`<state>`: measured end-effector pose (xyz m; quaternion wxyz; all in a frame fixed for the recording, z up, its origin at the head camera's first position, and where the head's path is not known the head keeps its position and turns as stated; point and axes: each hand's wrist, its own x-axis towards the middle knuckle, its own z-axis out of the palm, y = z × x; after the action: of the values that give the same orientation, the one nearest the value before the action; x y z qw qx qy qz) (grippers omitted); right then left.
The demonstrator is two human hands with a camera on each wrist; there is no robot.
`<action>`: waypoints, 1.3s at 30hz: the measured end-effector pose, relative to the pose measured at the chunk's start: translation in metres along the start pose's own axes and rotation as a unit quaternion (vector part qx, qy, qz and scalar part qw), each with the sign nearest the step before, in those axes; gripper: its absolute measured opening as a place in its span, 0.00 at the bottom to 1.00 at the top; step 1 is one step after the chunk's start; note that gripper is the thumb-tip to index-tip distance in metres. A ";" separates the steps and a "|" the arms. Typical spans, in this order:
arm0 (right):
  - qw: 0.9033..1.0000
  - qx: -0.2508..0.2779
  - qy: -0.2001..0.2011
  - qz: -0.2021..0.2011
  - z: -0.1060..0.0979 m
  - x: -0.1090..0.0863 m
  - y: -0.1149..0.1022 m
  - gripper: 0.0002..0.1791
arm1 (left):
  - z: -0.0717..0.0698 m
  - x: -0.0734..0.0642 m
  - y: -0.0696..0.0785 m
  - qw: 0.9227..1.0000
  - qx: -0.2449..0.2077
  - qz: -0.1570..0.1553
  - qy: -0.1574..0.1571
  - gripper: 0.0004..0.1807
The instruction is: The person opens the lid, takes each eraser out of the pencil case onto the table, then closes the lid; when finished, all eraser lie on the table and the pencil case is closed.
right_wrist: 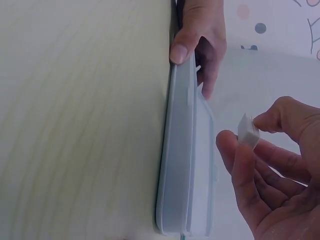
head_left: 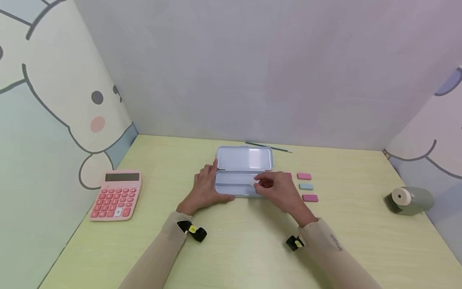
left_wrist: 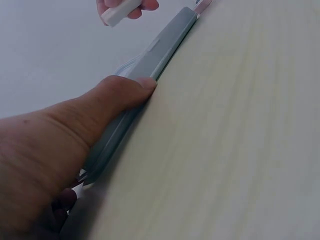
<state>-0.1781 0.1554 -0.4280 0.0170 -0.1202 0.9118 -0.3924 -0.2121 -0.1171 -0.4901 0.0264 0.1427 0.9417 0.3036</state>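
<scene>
A light blue pencil case (head_left: 234, 158) lies with its lid folded back, the long side toward the person. My left hand (head_left: 205, 186) grips its left end, with the thumb (left_wrist: 132, 90) along the front wall and the other fingers around the side. Over the right part of the case, my right hand (head_left: 279, 190) pinches a small white block, seemingly an eraser (right_wrist: 248, 132), between thumb and fingers. In the right wrist view the eraser is held above the case, apart from it. The right hand hides the right end of the tray in the head view.
Right of the case lie pink erasers (head_left: 304, 176) and a blue eraser (head_left: 306, 186); one pink piece is partly hidden by the hand. A green pencil (head_left: 268, 147) lies behind. A pink calculator (head_left: 117, 195) sits left, a grey-green pencil sharpener (head_left: 411, 200) far right.
</scene>
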 end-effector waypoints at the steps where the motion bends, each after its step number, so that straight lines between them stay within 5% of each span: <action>1: 1.000 -0.002 -0.001 0.000 -0.003 -0.002 0.002 0.11 | 0.000 0.000 -0.001 1.000 0.001 0.000 0.000 0.80; 11: 0.998 -0.045 -0.009 -0.033 -0.027 -0.019 0.016 0.16 | 0.001 0.001 -0.001 1.000 0.003 0.002 0.000 0.81; 30: 0.996 -0.076 -0.010 0.039 -0.075 -0.061 0.056 0.16 | 0.000 0.000 0.001 1.000 -0.004 -0.002 -0.005 0.80; 39: 0.993 -0.109 -0.031 0.012 -0.090 -0.076 0.075 0.15 | -0.001 0.001 0.001 1.000 -0.002 -0.006 -0.009 0.80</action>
<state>-0.1311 0.2873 -0.4247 0.0372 -0.1223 0.9496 -0.2861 -0.2129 -0.1168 -0.4893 0.0373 0.1401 0.9416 0.3038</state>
